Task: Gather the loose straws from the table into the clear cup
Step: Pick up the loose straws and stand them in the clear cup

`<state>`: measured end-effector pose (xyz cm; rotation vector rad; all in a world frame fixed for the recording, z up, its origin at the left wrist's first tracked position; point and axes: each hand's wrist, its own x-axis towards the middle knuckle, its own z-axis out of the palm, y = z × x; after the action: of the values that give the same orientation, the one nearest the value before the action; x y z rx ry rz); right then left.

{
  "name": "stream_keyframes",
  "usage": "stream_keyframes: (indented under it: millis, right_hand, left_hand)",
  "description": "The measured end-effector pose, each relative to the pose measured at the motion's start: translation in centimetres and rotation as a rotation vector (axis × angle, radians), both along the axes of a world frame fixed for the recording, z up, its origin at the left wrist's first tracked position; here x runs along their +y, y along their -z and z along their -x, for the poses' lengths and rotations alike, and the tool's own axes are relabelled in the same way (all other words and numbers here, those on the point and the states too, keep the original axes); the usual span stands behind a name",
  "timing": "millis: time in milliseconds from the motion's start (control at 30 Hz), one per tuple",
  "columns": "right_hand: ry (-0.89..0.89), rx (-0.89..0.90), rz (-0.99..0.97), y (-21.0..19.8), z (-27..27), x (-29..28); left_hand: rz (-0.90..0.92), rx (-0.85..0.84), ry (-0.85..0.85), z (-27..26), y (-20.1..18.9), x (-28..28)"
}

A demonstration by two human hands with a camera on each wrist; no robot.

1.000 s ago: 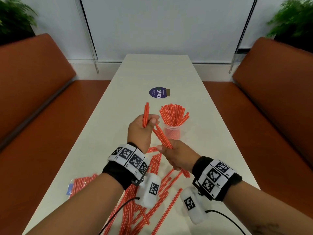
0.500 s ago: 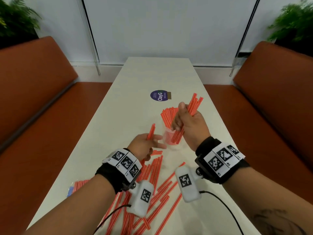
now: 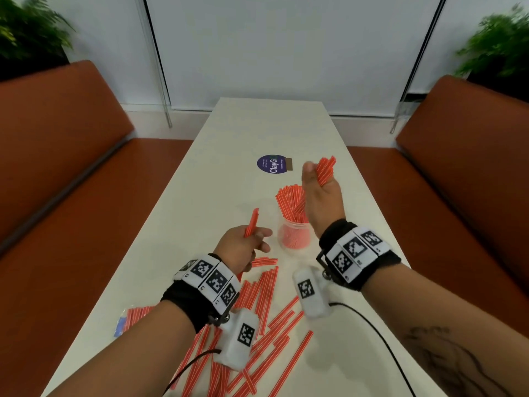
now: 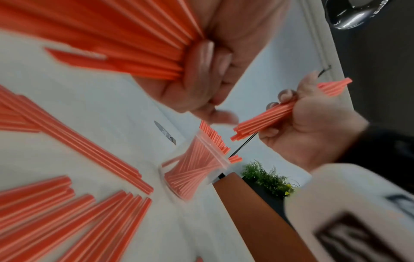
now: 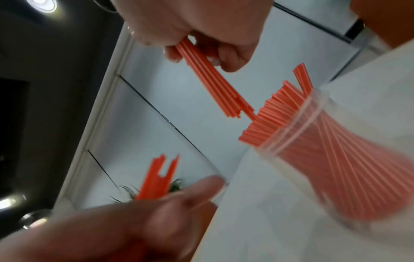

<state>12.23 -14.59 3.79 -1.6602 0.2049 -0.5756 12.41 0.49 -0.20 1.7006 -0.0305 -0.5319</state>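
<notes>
Right hand point(image 3: 322, 200): grips orange straw bundle point(image 3: 325, 173) above clear plastic cup point(image 3: 293, 234).
Left hand point(image 3: 243, 245): grips few orange straws point(image 3: 252, 222) left of cup.

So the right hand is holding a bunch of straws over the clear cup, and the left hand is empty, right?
Not quite. The left hand is not empty: it grips a few orange straws, as the head view shows. The rest holds: the right hand holds a bundle of straws over the clear cup.

only readable thing is "ClayG" on the round purple sticker point(image 3: 272, 164) mid-table, toward the far end. smaller print on it is too tiny.
</notes>
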Motion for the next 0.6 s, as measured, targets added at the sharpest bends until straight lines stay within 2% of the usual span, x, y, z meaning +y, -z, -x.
stream_keyframes:
  millis: [100, 200, 300, 400, 467, 533, 567, 600]
  right_hand:
    - [0.093, 0.03, 0.116, 0.2, -2.4, -0.8]
    - [0.08, 0.18, 0.26, 1.5, -4.2, -1.4]
    - [0.08, 0.342, 0.467, 2.2, -4.6, -1.8]
    - [0.133, 0.391, 0.549, 2.1, -4.2, -2.2]
    - [0.272, 0.33, 0.626, 1.4, -3.3, -2.3]
    - [0.386, 0.136, 0.643, 0.6, -1.5, -1.9]
    - [0.352, 0.061, 0.591, 0.3, -0.5, -1.6]
    - [0.232, 0.054, 0.513, 0.3, 0.5, -1.4]
  left_hand:
    - [0.056, -0.085, -0.089, 0.3, 0.0, -0.2]
    - [0.105, -0.105, -0.134, 0.4, 0.1, -0.6]
    - [0.173, -0.109, -0.163, 0.3, 0.2, -0.8]
    - [0.267, -0.097, -0.221, 0.1, 0.2, -0.8]
    - [0.349, -0.07, -0.268, -0.1, 0.0, -0.8]
    - [0.446, -0.04, -0.335, -0.4, -0.3, -0.9]
    - [0.508, -0.022, -0.376, -0.6, -0.5, -0.9]
    - [0.578, -0.005, -0.416, -0.9, -0.8, -0.8]
